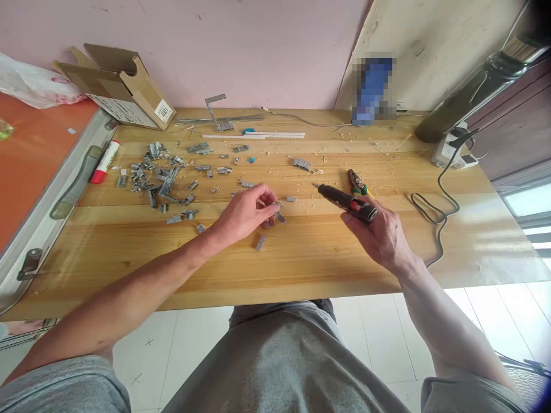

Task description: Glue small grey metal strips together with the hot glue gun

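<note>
- Left hand [245, 215] rests fingertips down on a small metal bracket [275, 207] on the table [301, 258], pinching it lightly between finger and thumb.
- Right hand [381, 232] is closed around a screwdriver [346, 201], its tip aimed toward the left hand and well short of the bracket.
- Step, as I judge it: steadying a bracket for driving; the tip must close in and line up.
- A loose piece [260, 242] lies just below the pinch; the pile [159, 178] sits far left, pliers [356, 182] just beyond the driver, a cord [434, 215] to its right; none blocks the gap.
</note>
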A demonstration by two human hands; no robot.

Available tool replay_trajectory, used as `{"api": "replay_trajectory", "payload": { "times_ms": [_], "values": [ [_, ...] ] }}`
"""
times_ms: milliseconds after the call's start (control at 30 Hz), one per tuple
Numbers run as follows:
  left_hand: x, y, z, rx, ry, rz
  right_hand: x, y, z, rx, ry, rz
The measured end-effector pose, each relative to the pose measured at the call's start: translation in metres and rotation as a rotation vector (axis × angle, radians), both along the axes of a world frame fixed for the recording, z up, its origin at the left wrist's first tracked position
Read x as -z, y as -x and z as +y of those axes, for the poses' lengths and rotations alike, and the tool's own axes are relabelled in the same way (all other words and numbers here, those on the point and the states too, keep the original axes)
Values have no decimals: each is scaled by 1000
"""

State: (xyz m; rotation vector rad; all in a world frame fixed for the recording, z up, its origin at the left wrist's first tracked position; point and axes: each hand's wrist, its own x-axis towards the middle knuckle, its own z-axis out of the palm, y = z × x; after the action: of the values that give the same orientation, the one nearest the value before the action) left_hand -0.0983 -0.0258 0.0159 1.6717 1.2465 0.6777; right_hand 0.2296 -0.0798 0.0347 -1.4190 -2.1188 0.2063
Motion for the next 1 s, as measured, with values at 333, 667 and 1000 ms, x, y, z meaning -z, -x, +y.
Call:
{"api": "replay_trajectory", "payload": {
  "times_ms": [333,667,1000],
  "values": [
    [15,3,-20,37,-311,156,35,21,-28,-303,57,-62],
    [22,9,-24,98,-296,185,44,33,-20,-391,64,-81],
    [28,9,-21,182,-343,186,43,33,-10,-435,75,-103]
  ]
}}
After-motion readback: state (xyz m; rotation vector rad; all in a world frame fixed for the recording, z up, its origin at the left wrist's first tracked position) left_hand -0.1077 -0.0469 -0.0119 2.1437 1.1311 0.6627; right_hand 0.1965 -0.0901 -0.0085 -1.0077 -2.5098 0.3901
